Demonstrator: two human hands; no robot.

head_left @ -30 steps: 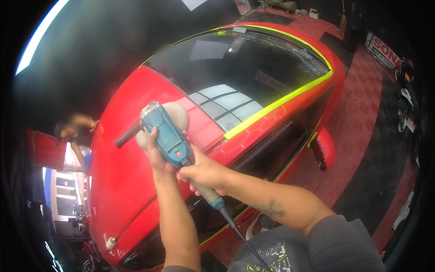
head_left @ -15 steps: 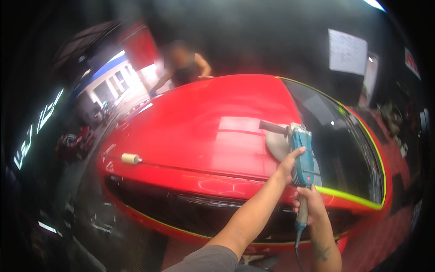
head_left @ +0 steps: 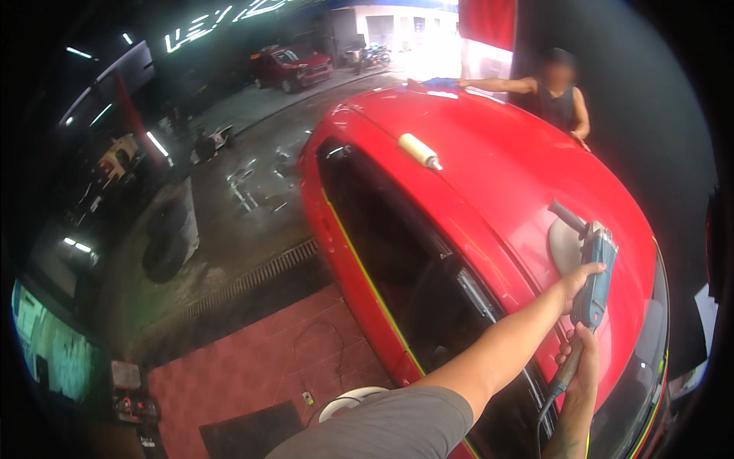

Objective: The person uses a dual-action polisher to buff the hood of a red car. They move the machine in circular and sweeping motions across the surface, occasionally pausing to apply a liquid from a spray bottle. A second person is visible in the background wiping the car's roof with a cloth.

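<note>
The left hand [head_left: 576, 289] clasps the blue polisher [head_left: 599, 264] by its body, the right hand [head_left: 584, 353] wraps its rear handle [head_left: 565, 374], pale pad [head_left: 563, 246] over the red roof [head_left: 497, 183].

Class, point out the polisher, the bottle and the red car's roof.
Polisher [head_left: 594, 294]: head view, on its blue body.
Bottle [head_left: 417, 150]: head view, on its cream side.
Roof [head_left: 501, 174]: head view, on bare red paint.

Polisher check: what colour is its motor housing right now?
The polisher's motor housing is teal blue; it shows best in the head view.
</note>
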